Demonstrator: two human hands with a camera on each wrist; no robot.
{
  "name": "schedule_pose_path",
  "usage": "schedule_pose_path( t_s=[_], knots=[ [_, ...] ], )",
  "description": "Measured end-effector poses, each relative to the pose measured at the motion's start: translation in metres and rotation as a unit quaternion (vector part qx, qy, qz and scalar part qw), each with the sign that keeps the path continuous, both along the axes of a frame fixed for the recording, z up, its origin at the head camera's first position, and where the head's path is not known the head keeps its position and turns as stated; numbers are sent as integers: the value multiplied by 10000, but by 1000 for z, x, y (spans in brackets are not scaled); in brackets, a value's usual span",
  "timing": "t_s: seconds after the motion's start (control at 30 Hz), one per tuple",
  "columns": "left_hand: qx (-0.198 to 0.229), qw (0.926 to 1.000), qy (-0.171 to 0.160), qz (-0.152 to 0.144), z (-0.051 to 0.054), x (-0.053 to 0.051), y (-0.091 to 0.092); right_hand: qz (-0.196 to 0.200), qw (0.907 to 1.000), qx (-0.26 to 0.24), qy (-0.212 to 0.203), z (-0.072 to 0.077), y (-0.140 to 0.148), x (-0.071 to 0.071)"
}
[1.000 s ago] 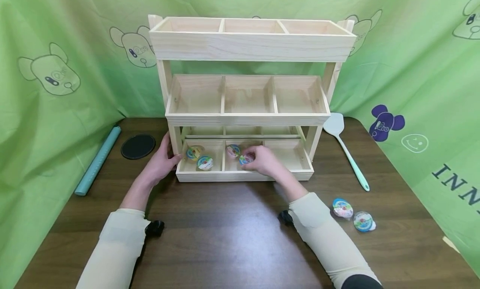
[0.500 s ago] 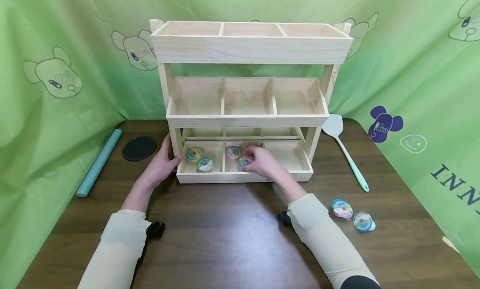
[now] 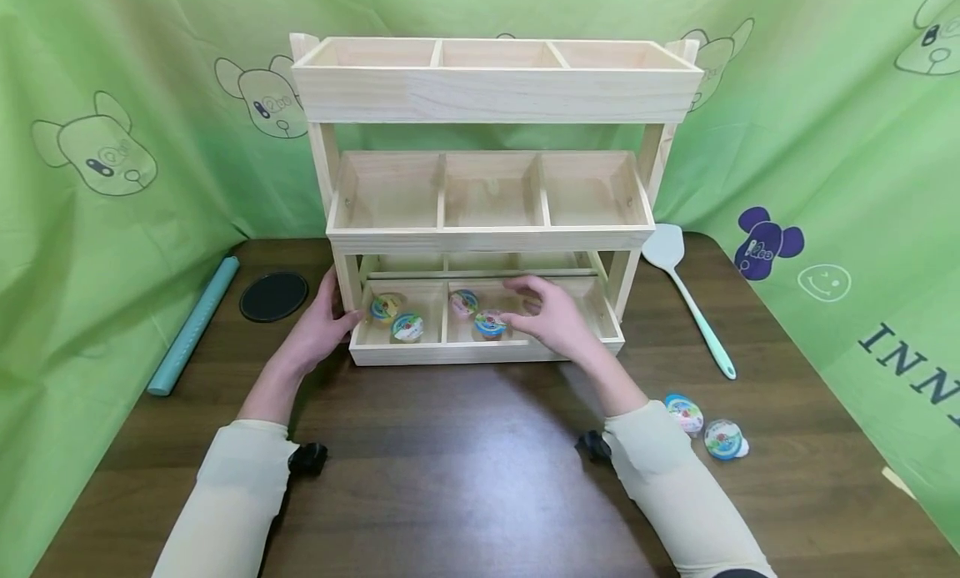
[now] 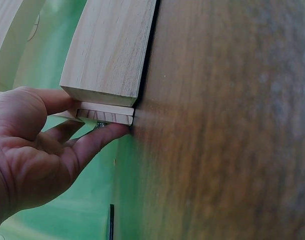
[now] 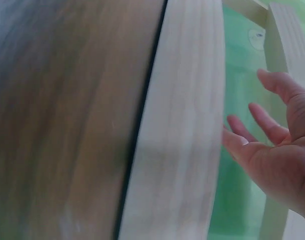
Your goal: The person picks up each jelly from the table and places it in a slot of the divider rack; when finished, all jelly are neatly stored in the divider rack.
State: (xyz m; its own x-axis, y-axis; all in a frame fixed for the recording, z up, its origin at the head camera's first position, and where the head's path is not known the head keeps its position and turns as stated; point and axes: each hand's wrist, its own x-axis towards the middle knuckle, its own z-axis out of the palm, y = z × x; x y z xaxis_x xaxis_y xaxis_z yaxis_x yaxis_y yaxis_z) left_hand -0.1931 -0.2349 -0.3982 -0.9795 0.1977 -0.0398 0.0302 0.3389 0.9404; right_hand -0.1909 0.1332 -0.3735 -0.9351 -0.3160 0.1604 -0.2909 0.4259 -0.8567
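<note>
A three-tier wooden shelf (image 3: 487,240) stands at the back of the table, each tier split into compartments. My left hand (image 3: 321,324) grips its lower left side; in the left wrist view thumb and fingers lie around the wooden leg (image 4: 105,114). My right hand (image 3: 555,315) hovers over the bottom tier with fingers spread, holding nothing. Just left of its thumb a jelly cup (image 3: 490,324) lies in the middle bottom compartment, beside another jelly cup (image 3: 463,302). The left bottom compartment holds a yellowish jelly cup (image 3: 386,307) and a blue-rimmed jelly cup (image 3: 407,328).
Two more jelly cups lie on the table at right, one jelly cup (image 3: 723,439) in front of the other jelly cup (image 3: 684,413). A pale spatula (image 3: 693,307) rests right of the shelf. A black disc (image 3: 273,296) and a teal roller (image 3: 193,326) lie at left.
My right hand has let go of the jelly cup in the middle bottom compartment and moved right, its fingers opening. The left hand keeps its place on the shelf.
</note>
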Motion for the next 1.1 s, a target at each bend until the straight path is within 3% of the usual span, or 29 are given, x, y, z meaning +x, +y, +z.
schedule_pose_path(
  t_s=[0.3,0.6,0.83,1.1],
  knots=[
    [42,10000,-8,-9,-1,1,1,-33,9997,-64,238,12,33,24],
    [142,9999,-22,-32,-4,1,0,-253,9971,597,399,16,76,47],
    [171,9999,-5,-18,-2,1,0,-523,9883,1344,488,19,114,58],
    [140,9999,-76,-25,0,0,0,-611,9828,1737,148,20,150,73]
  ],
)
